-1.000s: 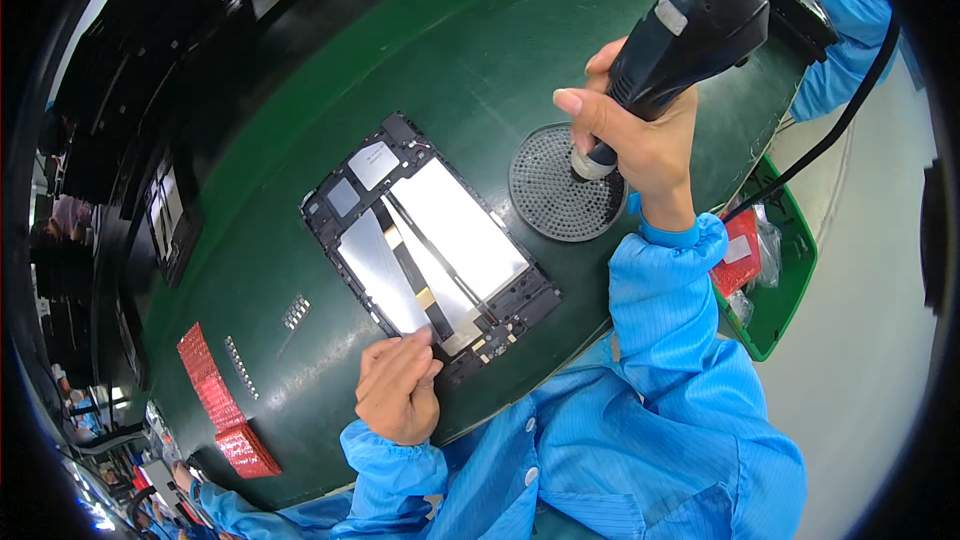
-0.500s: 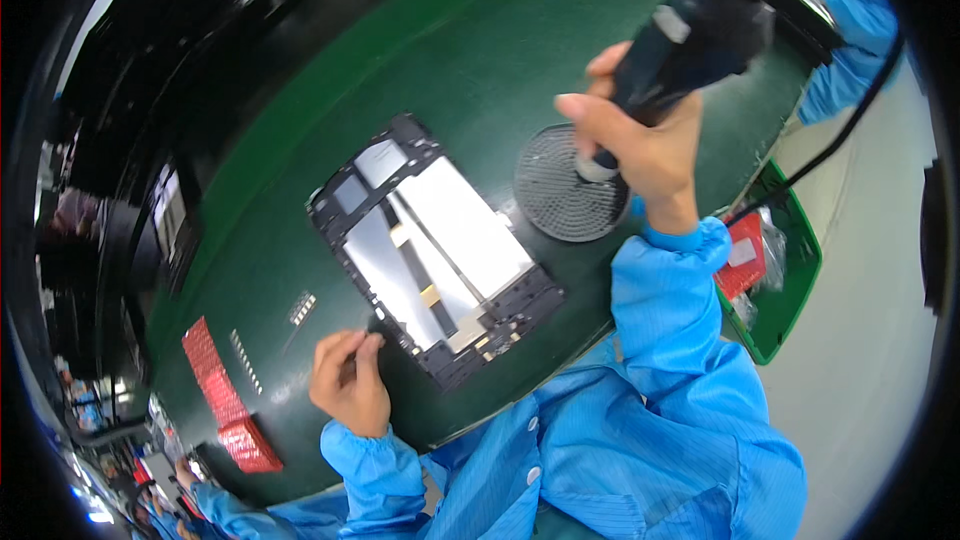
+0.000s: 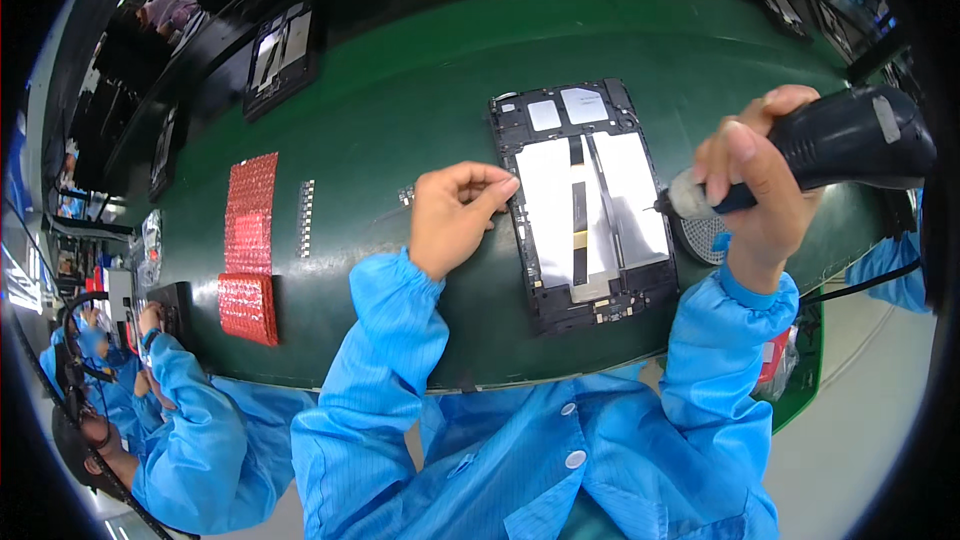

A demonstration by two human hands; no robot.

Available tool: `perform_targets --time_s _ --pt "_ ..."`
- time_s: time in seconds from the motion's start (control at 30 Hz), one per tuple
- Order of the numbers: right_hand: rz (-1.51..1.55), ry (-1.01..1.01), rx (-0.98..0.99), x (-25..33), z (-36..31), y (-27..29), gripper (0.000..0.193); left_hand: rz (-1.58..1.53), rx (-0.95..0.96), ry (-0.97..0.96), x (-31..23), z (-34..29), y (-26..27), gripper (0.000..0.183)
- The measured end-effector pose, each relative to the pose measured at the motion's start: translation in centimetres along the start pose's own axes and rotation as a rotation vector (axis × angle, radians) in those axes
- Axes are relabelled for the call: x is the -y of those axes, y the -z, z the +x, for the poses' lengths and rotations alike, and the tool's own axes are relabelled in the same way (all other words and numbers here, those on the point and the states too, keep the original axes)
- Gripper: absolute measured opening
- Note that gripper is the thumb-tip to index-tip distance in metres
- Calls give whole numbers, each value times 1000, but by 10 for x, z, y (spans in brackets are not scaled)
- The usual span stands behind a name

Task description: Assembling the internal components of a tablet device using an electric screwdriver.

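An opened tablet (image 3: pixel 625 205) lies flat on the green table, its silver battery area and black frame exposed. My left hand (image 3: pixel 452 212) is at its left edge, with thumb and index finger pinched together; whatever they may hold is too small to make out. My right hand (image 3: pixel 768 185) grips a black electric screwdriver (image 3: pixel 850 135), tilted sideways with its bit pointing left at the tablet's right edge. I cannot tell whether the bit touches it. Partly hidden beneath the screwdriver is a round ribbed grey dish (image 3: pixel 704 238).
Left of my hand are a small strip piece (image 3: pixel 406 196), a strip of small parts (image 3: pixel 306 220) and red bubble wrap (image 3: pixel 250 210). Another opened tablet (image 3: pixel 280 58) stands at the far left. A green bin (image 3: pixel 803 395) is below right. A co-worker (image 3: pixel 205 440) sits at left.
My view has turned, shifting the table's contents. My right hand has brought the screwdriver from over the round dish to the tablet's right edge. My left hand has moved up along the tablet's left edge.
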State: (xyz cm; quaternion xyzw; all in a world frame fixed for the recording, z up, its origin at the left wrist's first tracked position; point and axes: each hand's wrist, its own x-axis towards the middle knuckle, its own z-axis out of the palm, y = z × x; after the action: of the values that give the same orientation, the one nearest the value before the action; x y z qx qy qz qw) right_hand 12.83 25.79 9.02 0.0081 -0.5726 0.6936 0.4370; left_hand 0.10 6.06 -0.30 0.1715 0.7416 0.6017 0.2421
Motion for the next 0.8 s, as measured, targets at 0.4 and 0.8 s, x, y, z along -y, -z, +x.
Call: perform_targets --time_s 0.4,0.8 --pt "-18 -48 192 -59 12 -79 25 98 99 -138 11 26 8 11" --pt "-33 -142 227 -87 10 -96 24 -83 124 189 -1 28 11 6"
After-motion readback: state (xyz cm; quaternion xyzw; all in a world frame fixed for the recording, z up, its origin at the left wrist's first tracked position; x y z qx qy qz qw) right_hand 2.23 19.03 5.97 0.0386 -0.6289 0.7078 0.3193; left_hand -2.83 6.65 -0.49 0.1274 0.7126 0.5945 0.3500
